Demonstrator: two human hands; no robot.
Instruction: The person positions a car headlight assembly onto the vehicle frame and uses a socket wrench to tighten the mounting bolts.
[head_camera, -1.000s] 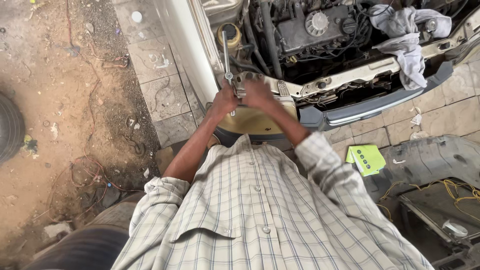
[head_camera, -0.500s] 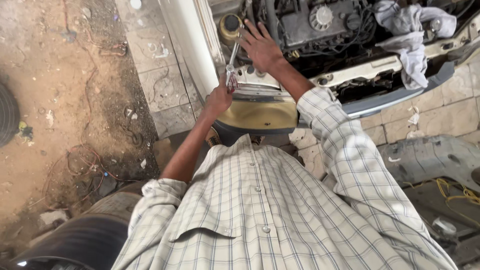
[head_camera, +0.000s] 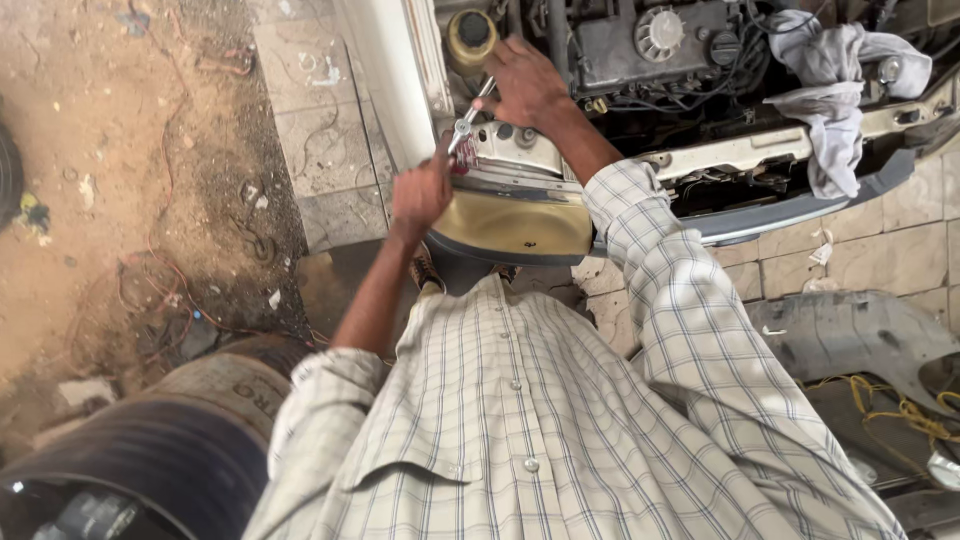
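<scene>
1. This is a car repair yard, out in the open.
2. A white car with its open engine bay (head_camera: 650, 60) stands on grey paving tiles (head_camera: 320, 130).
3. A black rubber tyre (head_camera: 150, 450) and a loose grey car panel (head_camera: 850, 340) lie on the ground.
4. Beside the tiles is brown dirt (head_camera: 120, 200).

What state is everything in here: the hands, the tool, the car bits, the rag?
Left hand: closed around the wrench handle.
Right hand: spread flat, pressing near the wrench head.
Wrench: held, slanted up over the car's front corner.
Engine bay: open, uncovered.
Rag: draped over the front rail.
Loose panel: lying on the ground.
</scene>
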